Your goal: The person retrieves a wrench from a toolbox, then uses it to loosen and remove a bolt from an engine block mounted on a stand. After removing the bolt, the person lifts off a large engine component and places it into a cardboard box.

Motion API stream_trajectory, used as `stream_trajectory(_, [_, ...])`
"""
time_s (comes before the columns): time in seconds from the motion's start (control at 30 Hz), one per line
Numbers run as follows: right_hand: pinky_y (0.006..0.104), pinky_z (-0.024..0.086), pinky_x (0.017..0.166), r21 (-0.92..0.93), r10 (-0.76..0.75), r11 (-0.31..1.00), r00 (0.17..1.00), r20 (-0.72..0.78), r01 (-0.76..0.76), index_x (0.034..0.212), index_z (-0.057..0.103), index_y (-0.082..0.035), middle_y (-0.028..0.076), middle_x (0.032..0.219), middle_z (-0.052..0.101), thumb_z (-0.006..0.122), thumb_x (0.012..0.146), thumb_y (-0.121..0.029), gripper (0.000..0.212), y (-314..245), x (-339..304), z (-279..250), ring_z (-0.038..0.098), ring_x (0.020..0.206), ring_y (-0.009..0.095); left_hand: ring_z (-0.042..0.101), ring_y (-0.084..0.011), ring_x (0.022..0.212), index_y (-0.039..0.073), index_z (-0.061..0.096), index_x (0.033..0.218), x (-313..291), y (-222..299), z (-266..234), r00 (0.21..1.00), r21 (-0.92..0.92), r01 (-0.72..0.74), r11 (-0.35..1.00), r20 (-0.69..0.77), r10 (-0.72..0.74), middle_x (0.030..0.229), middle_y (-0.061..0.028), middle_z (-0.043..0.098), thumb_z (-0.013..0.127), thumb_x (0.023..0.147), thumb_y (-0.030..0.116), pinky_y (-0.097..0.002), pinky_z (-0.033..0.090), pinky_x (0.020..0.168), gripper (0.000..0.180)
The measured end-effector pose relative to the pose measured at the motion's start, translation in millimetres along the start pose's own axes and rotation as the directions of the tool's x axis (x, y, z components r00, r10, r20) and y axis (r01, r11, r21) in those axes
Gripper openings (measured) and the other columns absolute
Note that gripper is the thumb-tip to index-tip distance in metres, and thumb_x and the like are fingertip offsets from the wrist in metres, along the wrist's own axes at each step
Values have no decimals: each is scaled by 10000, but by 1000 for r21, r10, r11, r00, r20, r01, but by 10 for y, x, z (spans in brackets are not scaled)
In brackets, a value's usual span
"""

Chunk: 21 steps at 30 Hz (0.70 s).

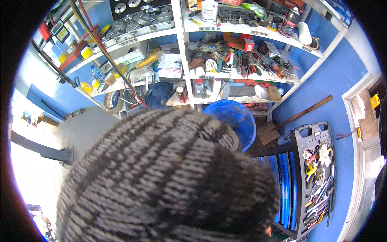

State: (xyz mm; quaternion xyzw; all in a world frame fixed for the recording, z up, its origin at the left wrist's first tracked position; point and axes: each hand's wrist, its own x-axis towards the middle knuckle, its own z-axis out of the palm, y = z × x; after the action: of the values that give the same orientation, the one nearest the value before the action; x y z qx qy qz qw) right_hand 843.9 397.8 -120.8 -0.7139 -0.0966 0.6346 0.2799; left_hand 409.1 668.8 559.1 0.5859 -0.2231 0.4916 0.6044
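Observation:
A large black-and-grey knitted fabric (169, 173) fills the lower middle of the head view, very close and slightly blurred. I cannot tell whether it is a sleeve or a cap. A small patch of skin (268, 231) shows at its lower right edge, too little to tell what it belongs to. Neither my left hand nor my right hand can be made out. Just beyond the fabric stands a blue bin (244, 121), partly covered by it. To the right, a tool cart (299, 139) with blue drawers (286, 189) carries pliers, wrenches, and a yellow tape measure (310, 170).
White shelving (181, 40) spans the back, loaded with hand tools (250, 64), bottles, boxes and metal parts. A wooden-handled shovel (308, 108) leans on the blue right wall. Dark and red hoses (105, 48) hang at the left, above grey floor (82, 127).

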Motion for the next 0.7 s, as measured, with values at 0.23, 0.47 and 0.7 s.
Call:
stream_trajectory(0.23, [386,369,452,67,58,996,994,-90,-52,743,617,-160,38,589,557,594,930,-240,204,-684,119,195,527,516,218,685,-324,926,101,598,1306,90,-206,-58,994,61,112,992,-22,-111,1026,-120,705,499,1014,290,-442,536,787,361])
stream_trajectory(0.47, [367,452,480,-359,-282,903,956,-79,237,1084,680,-76,69,753,675,635,928,-165,186,-339,423,142,600,562,211,695,-343,894,113,598,1309,-1672,-1459,-1136,511,487,842,232,-579,-636,978,-112,721,482,1013,315,-452,532,765,377])
stream_trajectory(0.7, [460,540,882,-810,-168,584,984,-54,55,1014,740,-68,172,1127,712,485,964,-267,328,164,655,-396,674,1063,368,481,-325,1374,126,594,1386,-5985,-1362,-1571,-631,652,135,-746,-524,-572,1484,-136,516,412,993,373,-445,381,1143,500])
